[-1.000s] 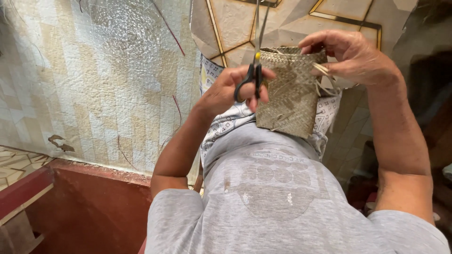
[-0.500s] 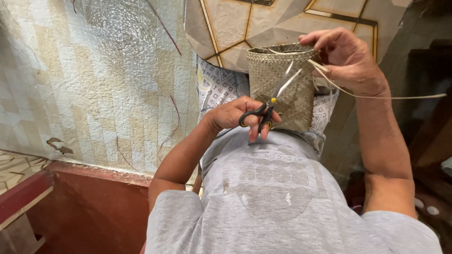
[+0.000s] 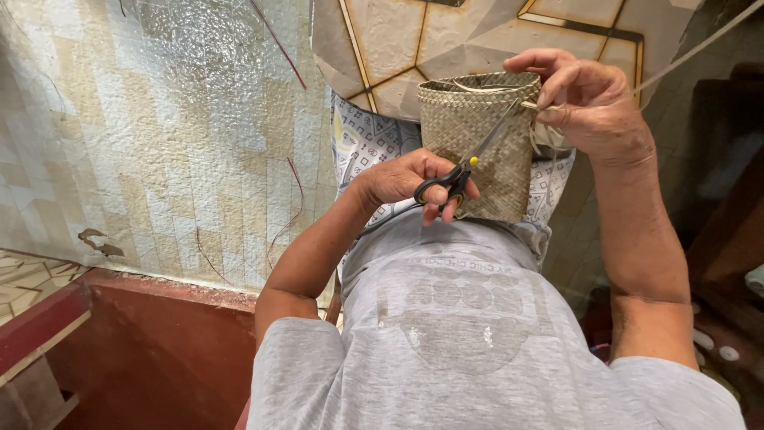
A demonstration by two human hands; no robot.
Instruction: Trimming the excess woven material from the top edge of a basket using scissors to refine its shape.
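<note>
While both hands work at chest height, findings read as follows.
Basket: small woven basket, upright, open mouth upward, resting against the lap above the grey shirt.
Right hand: right hand grips the basket rim, fingers pinching a pale strip that runs off to the upper right.
Left hand: left hand closed through the black handles of scissors; blades angled up across the basket face toward the rim.
Surroundings: patterned cloth behind the basket; tiled floor beyond; red step at lower left.
</note>
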